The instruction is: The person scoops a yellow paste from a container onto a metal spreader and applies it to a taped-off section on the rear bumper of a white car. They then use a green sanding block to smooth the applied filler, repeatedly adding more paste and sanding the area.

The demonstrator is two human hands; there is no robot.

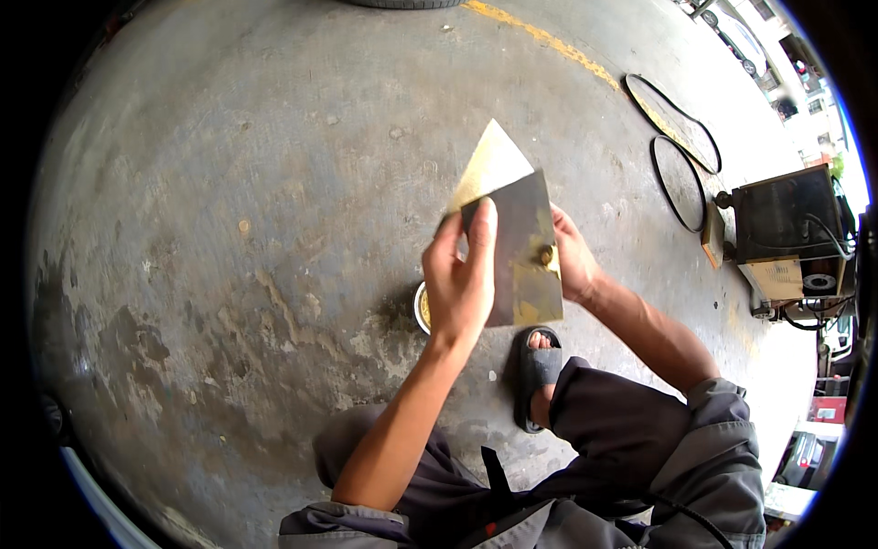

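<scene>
A thin, flat dark grey sheet [521, 220] is held up in front of me, with yellowish paste smeared near its lower right part and a small brownish lump at its right edge. Behind it a pale, shiny flat piece [494, 165] sticks out in a point; whether the two are joined, I cannot tell. My left hand [462, 270] is closed on the sheet's left side, thumb on its face. At the right edge my right hand [573, 256] grips it, fingers partly hidden. Below, a round can [421, 306] with yellowish contents stands on the floor, mostly covered by my left hand.
Two loops of black belt [679, 183] lie on the worn concrete floor [229, 165] to the right. Beyond them stands a dark boxy machine [786, 220] with cables. A tyre [402, 3] shows at the top edge. My sandalled foot [540, 366] is below the sheet.
</scene>
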